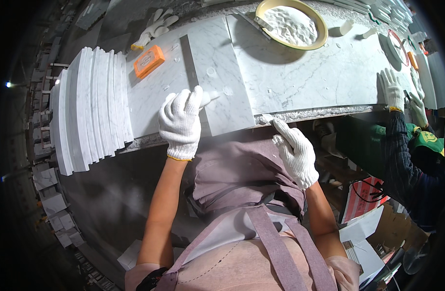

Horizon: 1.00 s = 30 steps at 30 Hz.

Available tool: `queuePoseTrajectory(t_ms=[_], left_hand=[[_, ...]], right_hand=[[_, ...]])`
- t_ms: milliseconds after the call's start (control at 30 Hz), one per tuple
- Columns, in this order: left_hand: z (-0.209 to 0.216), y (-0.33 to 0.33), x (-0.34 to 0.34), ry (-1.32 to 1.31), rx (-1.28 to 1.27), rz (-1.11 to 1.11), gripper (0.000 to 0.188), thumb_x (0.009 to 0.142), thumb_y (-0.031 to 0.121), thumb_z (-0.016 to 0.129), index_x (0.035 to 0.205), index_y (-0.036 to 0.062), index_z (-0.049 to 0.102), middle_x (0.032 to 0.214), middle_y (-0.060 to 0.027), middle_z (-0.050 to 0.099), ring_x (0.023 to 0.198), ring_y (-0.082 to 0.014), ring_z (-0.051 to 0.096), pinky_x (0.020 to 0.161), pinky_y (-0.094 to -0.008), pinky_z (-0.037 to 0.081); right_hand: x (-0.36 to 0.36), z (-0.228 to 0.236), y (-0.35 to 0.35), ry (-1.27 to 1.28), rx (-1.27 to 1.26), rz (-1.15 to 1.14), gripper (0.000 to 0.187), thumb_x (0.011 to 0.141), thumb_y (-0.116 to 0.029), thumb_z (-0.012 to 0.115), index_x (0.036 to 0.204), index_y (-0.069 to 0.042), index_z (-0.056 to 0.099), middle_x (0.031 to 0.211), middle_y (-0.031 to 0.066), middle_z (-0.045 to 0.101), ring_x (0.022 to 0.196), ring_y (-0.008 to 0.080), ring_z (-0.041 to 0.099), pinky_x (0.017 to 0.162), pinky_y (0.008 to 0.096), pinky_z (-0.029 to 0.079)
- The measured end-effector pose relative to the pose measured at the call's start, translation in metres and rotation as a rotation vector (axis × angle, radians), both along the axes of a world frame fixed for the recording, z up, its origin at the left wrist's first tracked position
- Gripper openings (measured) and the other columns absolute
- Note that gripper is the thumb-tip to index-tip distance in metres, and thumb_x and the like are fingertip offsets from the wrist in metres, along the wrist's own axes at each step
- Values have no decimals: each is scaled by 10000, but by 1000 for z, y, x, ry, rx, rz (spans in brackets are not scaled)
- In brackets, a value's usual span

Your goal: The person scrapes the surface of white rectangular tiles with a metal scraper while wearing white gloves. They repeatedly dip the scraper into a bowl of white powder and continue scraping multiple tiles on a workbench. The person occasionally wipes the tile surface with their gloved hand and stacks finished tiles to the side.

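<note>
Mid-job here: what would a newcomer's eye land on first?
The orange box, bright on the marble slab at upper left, beside stacked stone strips. Next, the yellow basin of white material at the top. Then the gloved left hand, holding a pale bottle.

Bright, cool light falls on the marble [300, 82] in front of me and whitens my left hand [179, 123] and right hand [296, 157], both fairly sharp. The bowl [323, 34] throws a dark shadow down and left, and the bottle [346, 27] casts one leftward, so light comes from the right. The floor [101, 203] below is dim, with hazy smears. At far left a lamp [8, 84] glares. Fisheye distortion bows the stack [93, 106]; the corners go black.
</note>
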<state>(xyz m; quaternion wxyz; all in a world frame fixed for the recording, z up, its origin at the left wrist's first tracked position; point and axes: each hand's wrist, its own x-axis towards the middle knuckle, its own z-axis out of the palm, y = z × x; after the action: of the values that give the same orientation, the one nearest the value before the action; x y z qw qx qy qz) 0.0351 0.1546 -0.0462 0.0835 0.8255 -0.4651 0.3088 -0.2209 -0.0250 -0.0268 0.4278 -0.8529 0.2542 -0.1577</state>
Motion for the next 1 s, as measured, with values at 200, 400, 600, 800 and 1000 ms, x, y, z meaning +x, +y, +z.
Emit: queuePoseTrajectory(t_ms=[200,400,600,800,1000], left_hand=[[2,-2,1,-9,-6,-13,504,790,89,771,1271,237,738,1161,0,658,1103,-271,656,990,-438,538],[2,-4,0,-16,-18,-11,498,786,83,769,1259,237,739,1153,0,656,1095,-269,656,983,-435,540],[4,-4,0,-36,-15,-10,499,780,74,771,1254,229,744,1148,-2,660,1086,-264,659,990,-431,542],[5,-4,0,-33,-2,-8,487,783,71,769,1245,222,753,1138,-5,664,1075,-261,663,976,-430,545],[2,-3,1,-3,-13,-16,546,767,48,775,1281,227,741,1179,-18,673,1119,-282,658,1024,-450,522]], right_hand=[[-5,-1,-3,97,94,5,547,947,-54,668,1475,-190,624,1009,118,684,885,273,649,807,381,545],[-6,0,-5,126,89,25,597,927,-33,643,1488,-235,614,1111,128,718,992,308,687,875,405,570],[-6,-1,-5,125,94,19,585,932,-35,640,1481,-236,624,1128,127,725,979,306,691,869,405,571],[-6,-6,-4,115,79,20,584,929,-40,642,1479,-233,626,1121,123,725,980,304,693,867,404,571],[-7,-6,-4,127,75,18,584,924,-31,632,1473,-228,631,1094,125,723,970,306,695,856,406,571]])
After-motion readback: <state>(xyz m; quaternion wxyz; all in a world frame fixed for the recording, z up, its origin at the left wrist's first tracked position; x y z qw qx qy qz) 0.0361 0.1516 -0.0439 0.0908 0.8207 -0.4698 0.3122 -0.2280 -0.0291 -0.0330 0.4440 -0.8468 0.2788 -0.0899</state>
